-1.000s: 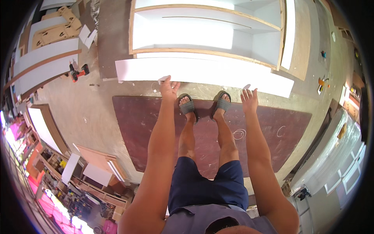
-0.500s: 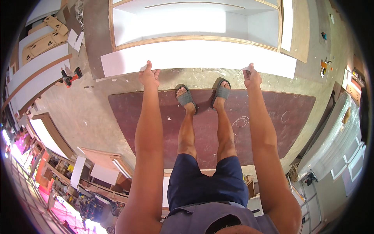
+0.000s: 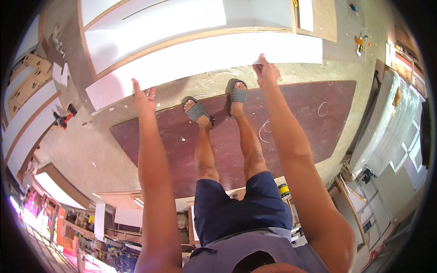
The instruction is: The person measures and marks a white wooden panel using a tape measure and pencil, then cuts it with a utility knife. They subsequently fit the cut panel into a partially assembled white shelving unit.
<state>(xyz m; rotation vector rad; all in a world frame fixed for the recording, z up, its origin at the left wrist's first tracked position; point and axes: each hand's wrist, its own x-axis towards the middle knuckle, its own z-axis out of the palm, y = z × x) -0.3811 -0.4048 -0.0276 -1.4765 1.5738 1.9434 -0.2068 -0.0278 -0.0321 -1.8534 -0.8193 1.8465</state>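
A long white panel point(image 3: 205, 58) spans the front of a large wooden-framed cabinet point(image 3: 150, 38) with white inner faces, lying low on the floor. My left hand point(image 3: 144, 97) grips the panel's near edge towards its left end, thumb on top and fingers beneath. Towards the right end, my right hand point(image 3: 266, 73) pinches the same edge between thumb and fingers. Both arms are stretched forward. The panel's far edge runs along the cabinet's front rail point(image 3: 191, 37); whether they touch, I cannot tell.
My sandalled feet stand at the far edge of a dark red board point(image 3: 218, 141) on the floor. A cordless drill point(image 3: 64, 116) lies at left near stacked boards point(image 3: 34, 120). An orange-handled tool point(image 3: 362, 42) is at far right, a plastic-wrapped item point(image 3: 380, 118) nearer.
The view has turned, so the cabinet, panel and red board appear tilted and shifted left. Both hands keep their hold on the panel's near edge.
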